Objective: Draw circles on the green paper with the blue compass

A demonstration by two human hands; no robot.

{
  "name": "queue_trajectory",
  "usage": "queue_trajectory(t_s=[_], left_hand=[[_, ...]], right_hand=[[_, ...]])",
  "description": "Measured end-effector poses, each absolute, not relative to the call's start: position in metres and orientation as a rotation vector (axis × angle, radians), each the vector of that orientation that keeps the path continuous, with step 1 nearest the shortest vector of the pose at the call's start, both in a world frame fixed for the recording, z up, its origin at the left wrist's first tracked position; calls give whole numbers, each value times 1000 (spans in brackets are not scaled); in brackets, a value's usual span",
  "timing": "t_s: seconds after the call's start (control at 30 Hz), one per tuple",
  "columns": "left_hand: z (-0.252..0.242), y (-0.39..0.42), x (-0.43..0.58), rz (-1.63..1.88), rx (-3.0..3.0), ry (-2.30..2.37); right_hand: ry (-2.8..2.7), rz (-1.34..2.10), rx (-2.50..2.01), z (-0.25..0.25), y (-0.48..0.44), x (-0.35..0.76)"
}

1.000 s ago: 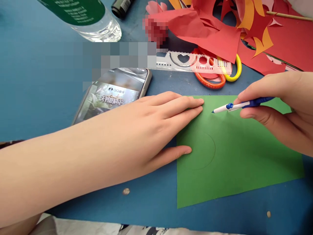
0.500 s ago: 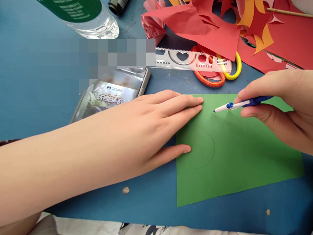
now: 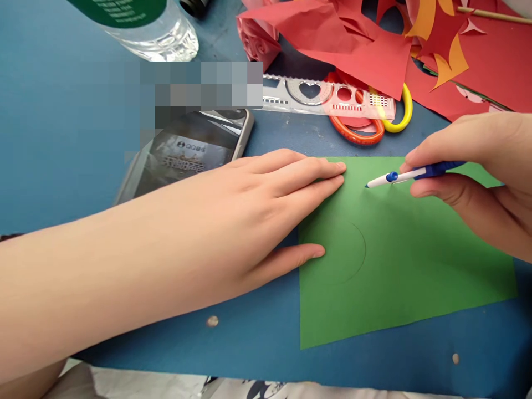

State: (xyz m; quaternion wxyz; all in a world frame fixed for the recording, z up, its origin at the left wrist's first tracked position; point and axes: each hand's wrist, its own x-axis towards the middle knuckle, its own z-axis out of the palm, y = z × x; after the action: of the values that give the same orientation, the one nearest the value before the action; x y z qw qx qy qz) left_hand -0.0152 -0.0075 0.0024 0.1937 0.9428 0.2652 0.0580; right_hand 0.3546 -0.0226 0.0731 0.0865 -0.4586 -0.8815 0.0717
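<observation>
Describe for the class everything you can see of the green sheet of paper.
The matte green sheet of paper looks thin and lies flat on the blue table. Its lower edge slants upward toward the right. A faint, dark curved line marks its left part. The left hand rests fingers and thumb over its left side; the right hand, holding a white-and-blue plastic pen, hides its upper right corner. Whether the pen's tip touches it is unclear.

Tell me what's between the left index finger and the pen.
Head view: only bare green paper lies between the left index finger and the pen.
</observation>
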Motion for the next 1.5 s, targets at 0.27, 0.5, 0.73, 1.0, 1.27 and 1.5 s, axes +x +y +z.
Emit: queue_trajectory(t_s=[0.27, 0.5, 0.73, 1.0, 1.27, 1.5], left_hand=[[-1, -6, -17, 204, 2576, 765], [-1, -6, -14, 178, 2593, 765], [0, -7, -15, 196, 2626, 733], [-6, -8, -13, 178, 2637, 754], [-3, -7, -14, 201, 2625, 758], [-1, -5, -13, 187, 2577, 765]], right_hand=[[-2700, 320, -1211, 73, -12, 354], [-2733, 315, -1281, 78, -14, 351], [-2672, 277, -1284, 72, -14, 347], [-2667, 253, -1304, 74, -16, 346], [-2689, 259, -1360, 78, -17, 340], [-2648, 262, -1332, 77, -19, 341]])
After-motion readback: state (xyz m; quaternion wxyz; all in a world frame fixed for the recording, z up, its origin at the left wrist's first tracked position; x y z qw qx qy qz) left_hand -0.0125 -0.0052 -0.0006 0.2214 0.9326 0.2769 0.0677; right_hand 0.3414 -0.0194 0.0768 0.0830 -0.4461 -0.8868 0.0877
